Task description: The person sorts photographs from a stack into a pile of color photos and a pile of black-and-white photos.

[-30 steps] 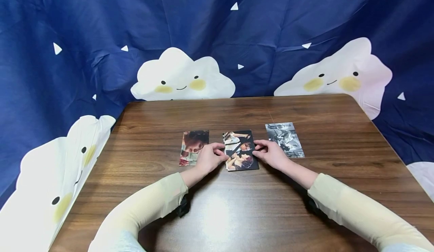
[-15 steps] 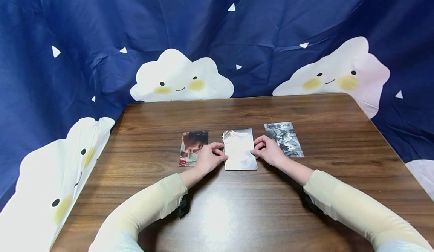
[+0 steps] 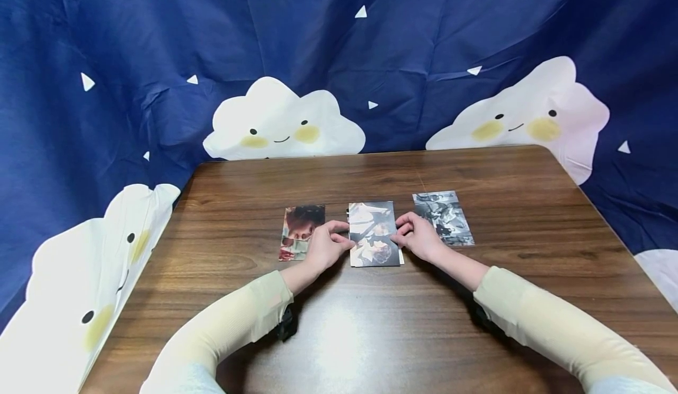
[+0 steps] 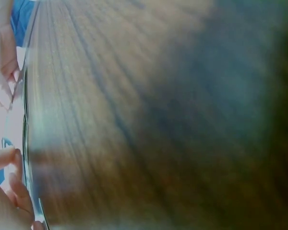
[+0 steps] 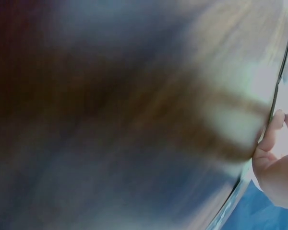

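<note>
A small stack of photo cards (image 3: 374, 234) lies in the middle of the table, its top picture greyed by glare. Pale edges of a lower card peek out at the bottom right. My left hand (image 3: 325, 245) pinches the left edge between thumb and fingers, and my right hand (image 3: 422, 238) does the same at the right edge. In the left wrist view, my left hand (image 4: 9, 191) is at the lower left, with the right hand (image 4: 4, 67) above. The right wrist view catches my right hand (image 5: 277, 167) at the cards' edge.
A reddish portrait photo (image 3: 296, 229) lies left of the stack, partly behind my left hand. To the right, a black-and-white photo (image 3: 447, 217) is partly covered by my right hand. The brown wooden table (image 3: 339, 329) backs onto a blue cloud-print curtain (image 3: 318, 29).
The top card turned bright white with glare half a second ago and now shows its picture again, shifted slightly left over the lower card. My right hand moved slightly up and left.
</note>
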The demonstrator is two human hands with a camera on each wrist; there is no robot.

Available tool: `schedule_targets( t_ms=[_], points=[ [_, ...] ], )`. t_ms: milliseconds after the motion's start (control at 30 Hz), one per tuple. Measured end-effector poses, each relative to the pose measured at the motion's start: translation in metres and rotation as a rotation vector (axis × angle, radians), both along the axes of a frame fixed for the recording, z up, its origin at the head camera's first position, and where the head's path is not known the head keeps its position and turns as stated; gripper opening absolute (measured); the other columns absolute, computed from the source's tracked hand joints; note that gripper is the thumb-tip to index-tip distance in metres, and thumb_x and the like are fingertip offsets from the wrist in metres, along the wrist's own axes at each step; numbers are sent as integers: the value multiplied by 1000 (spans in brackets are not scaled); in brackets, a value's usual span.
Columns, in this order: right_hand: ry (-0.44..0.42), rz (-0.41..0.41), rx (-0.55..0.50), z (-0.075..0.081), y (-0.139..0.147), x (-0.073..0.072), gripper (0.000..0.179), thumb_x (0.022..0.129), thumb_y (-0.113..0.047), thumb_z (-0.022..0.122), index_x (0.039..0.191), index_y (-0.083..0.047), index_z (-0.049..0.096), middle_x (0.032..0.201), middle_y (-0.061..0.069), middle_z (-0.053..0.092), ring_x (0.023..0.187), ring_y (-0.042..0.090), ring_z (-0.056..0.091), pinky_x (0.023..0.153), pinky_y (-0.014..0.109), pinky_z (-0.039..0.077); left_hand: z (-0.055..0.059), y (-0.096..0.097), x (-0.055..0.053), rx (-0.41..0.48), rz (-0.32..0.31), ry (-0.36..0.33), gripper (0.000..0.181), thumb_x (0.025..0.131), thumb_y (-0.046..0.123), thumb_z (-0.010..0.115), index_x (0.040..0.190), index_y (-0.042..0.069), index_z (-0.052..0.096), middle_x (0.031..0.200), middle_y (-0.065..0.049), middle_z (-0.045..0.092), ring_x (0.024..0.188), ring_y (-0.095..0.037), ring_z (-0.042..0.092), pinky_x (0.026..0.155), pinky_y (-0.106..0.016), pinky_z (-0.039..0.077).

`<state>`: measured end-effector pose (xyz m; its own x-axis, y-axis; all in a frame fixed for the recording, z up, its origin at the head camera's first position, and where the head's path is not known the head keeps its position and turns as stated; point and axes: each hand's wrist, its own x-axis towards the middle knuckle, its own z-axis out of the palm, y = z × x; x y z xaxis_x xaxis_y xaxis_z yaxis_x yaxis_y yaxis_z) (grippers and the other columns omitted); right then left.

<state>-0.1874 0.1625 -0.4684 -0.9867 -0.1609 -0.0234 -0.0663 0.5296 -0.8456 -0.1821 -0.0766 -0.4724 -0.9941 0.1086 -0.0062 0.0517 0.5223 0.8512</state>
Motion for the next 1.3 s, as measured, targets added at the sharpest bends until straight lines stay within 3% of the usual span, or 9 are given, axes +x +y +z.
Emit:
schedule_targets(
  t_ms=[300,533,767,967,1167,1300],
  points=[
    [34,57,-117,-3,3,-1,28,82,-3,72,103,3,54,69,5,69,61,14,65,72,24,42,0,-1,2,42,-4,4,32,78,7,79,108,9,69,72,-2,72,75,-13,68,89,-37,45],
    [-33,-11,-82,4,-3,1,28,86,3,68,108,10,53,76,14,70,61,10,63,55,20,41,1,1,1,28,16,-30,38,76,13,83,110,10,67,71,1,71,70,-8,65,87,-33,46],
    [-8,-26,-34,1,-4,-1,28,86,0,69,108,9,55,76,9,69,60,8,59,56,23,42,5,1,0,101,47,-113,35,75,9,83,106,7,69,71,-6,71,60,-16,66,62,-22,47],
    [19,-45,4,0,-5,1,35,85,-2,71,115,7,55,75,5,66,63,8,56,65,25,41,6,0,0,124,40,-104,35,76,8,82,108,7,68,71,-5,71,57,-15,64,57,-21,45],
    [45,-15,-56,1,-9,2,39,85,4,68,120,9,51,77,9,66,62,8,56,59,20,44,8,-5,0,165,53,-79,33,76,5,81,108,5,70,72,-9,72,62,-19,67,60,-20,45],
    [57,0,-86,4,-15,1,41,85,6,68,122,10,50,79,11,65,62,7,56,57,18,44,8,-11,0,202,43,-56,33,77,2,79,109,1,69,70,-9,71,58,-17,63,51,-19,39]
  ],
)
